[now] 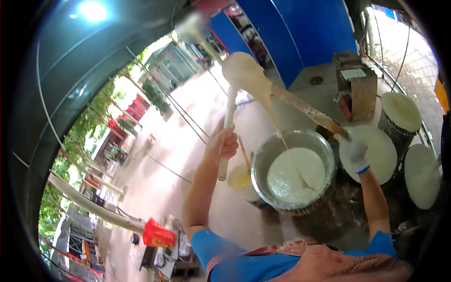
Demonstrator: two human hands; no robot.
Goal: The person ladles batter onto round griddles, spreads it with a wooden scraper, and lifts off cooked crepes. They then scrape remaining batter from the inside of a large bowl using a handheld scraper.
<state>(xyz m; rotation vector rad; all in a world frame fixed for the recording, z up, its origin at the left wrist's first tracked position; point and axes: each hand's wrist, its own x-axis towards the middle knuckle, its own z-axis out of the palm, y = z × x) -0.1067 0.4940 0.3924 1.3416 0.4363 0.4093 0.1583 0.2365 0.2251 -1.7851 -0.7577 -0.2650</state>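
Observation:
My left hand point(227, 142), bare, is closed around a pale rod point(230, 109) held upright. A thick, sticky cream-coloured mass point(245, 74) hangs at the rod's upper part. My right hand point(355, 151), in a white glove with a blue cuff, grips the lower end of a coated wooden stick point(307, 110). That stick slants up and left into the same mass. From it a stretched strand droops into a large metal basin point(261, 189), which holds a white, glossy liquid or batter point(292, 176).
Several round tubs with pale tops, such as one tub point(400, 112), stand at the right. A wooden box point(361, 101) is behind them. A yellowish container point(239, 180) with a stick sits left of the basin. A pole point(101, 211) and a red bag point(158, 233) are at lower left.

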